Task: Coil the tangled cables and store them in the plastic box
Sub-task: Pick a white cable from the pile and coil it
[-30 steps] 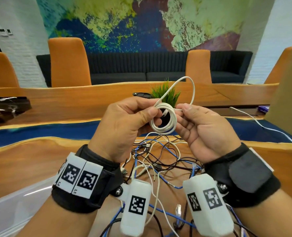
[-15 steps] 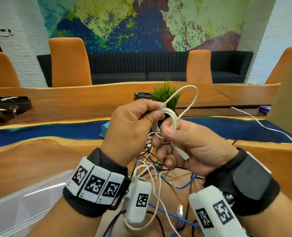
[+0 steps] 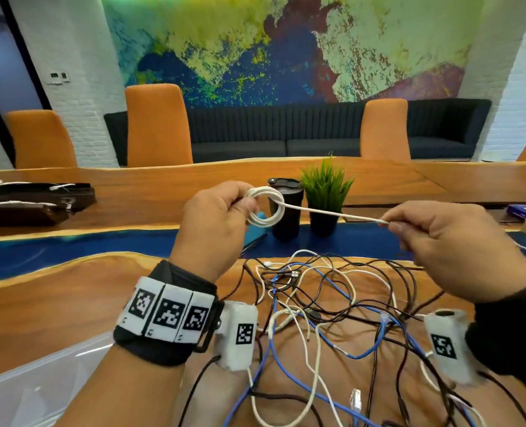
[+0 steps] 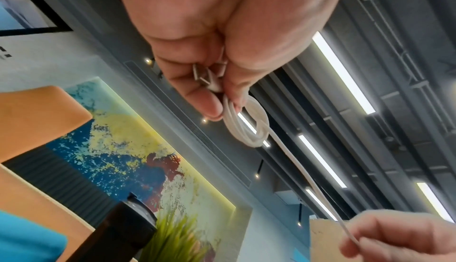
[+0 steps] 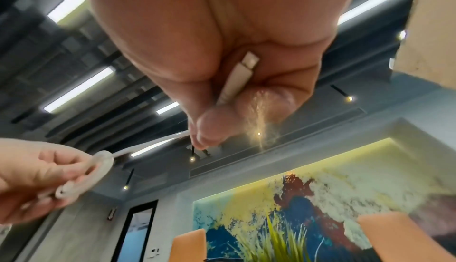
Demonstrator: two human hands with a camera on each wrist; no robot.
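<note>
White cable: wound into a small coil of several loops, held up above the counter; 1 straight tail runs from the coil off to the right.
Left hand: its grip is curled round the coil's near side, thumb pressing the loops; the left wrist view shows a metal plug end tucked inside the fingers.
Right hand: grip pinches the tail's far end between thumb and forefinger; the right wrist view shows the white connector lying along the palm.
Plastic box: clear, at the counter's near left edge; only a corner shows, its contents not visible.
Tangled cables: black, blue and white leads heaped loose on the counter below both hands.
Black cup: behind the coil, beside a potted plant.
</note>
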